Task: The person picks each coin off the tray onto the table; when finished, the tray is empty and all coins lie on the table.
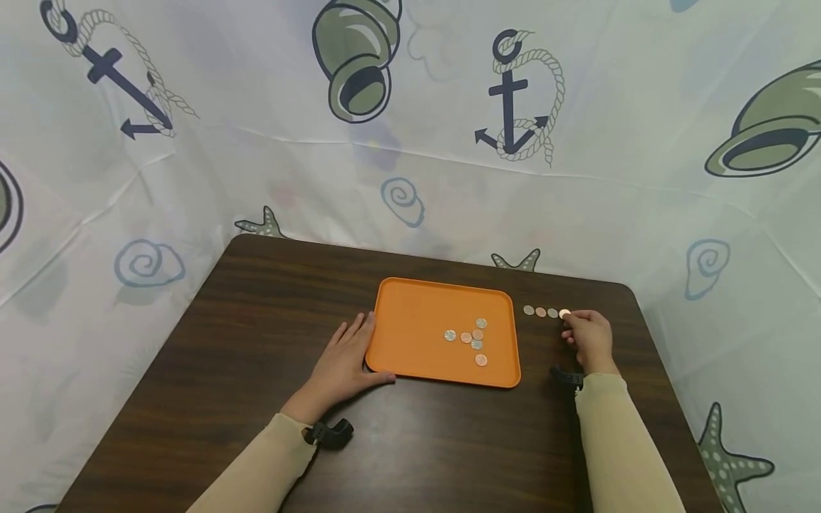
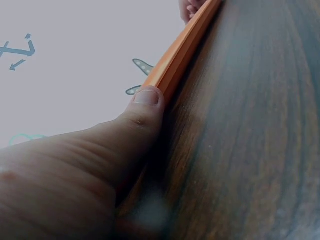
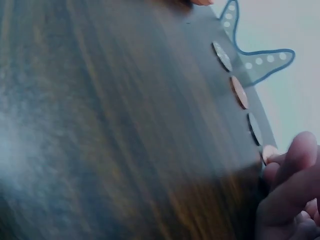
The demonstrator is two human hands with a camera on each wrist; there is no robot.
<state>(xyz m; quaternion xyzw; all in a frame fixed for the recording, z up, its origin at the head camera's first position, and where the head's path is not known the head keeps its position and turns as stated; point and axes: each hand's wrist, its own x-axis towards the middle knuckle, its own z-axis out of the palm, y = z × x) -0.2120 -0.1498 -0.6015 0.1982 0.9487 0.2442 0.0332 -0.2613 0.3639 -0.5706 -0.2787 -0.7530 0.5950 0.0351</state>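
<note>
Meanwhile, the right hand (image 1: 590,340) pinches a copper coin (image 1: 564,313) with curled fingers (image 3: 292,160), ending a row of three coins (image 1: 541,312) near the desk's (image 1: 224,370) far right corner. Flat-fingered, the left hand (image 1: 343,363) presses the orange tray's (image 1: 410,320) left edge.

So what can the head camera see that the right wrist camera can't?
Only the head view shows the orange tray, the five coins in the tray and the left hand resting against its edge. Only the right wrist view shows the fingertips close up at the last coin. Both show the row of four coins on the dark table by the right hand.
</note>
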